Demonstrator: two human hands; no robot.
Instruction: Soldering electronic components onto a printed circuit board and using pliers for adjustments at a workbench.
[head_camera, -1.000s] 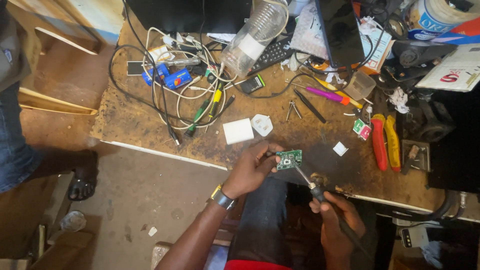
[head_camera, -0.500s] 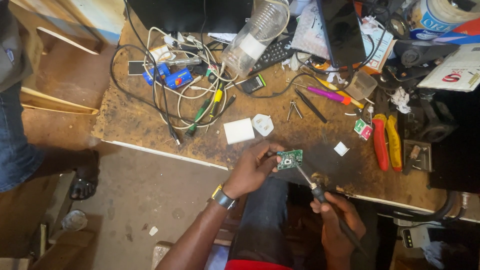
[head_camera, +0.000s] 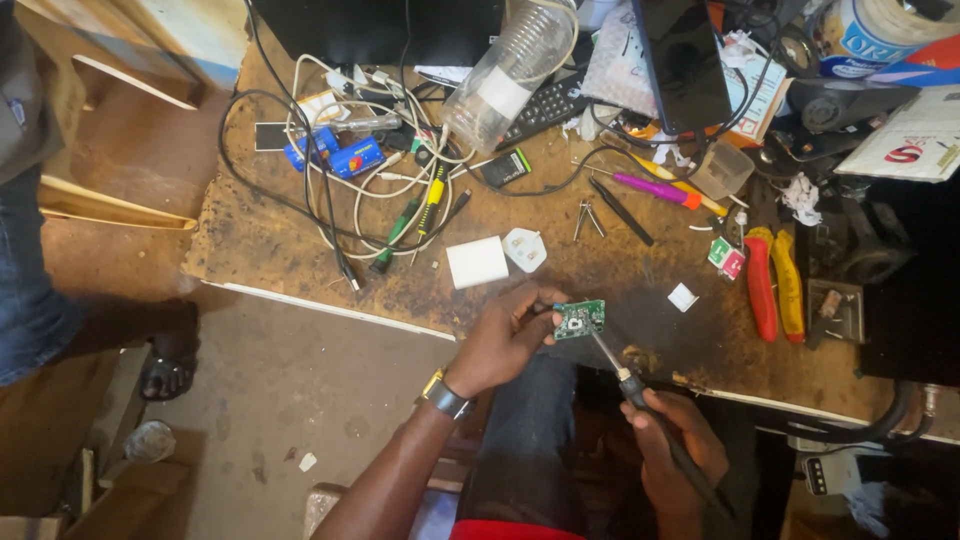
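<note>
I am pinching the small green circuit board (head_camera: 579, 319) with my left hand (head_camera: 505, 340); my right hand (head_camera: 672, 450) is gripping the soldering iron (head_camera: 640, 400), its tip touching the board, so soldering seems underway, not finished.

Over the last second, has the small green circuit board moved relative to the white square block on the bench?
No. The green circuit board stays pinched in the left hand, below and right of the white square block, as before.

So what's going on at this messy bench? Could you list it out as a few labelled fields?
Left hand: pinches a small green circuit board at the bench edge
Right hand: grips a soldering iron, tip on the board
Close by: white square adapter, white plug
Farther right: red and yellow pliers
Surface: worn wooden bench strewn with cables
</note>
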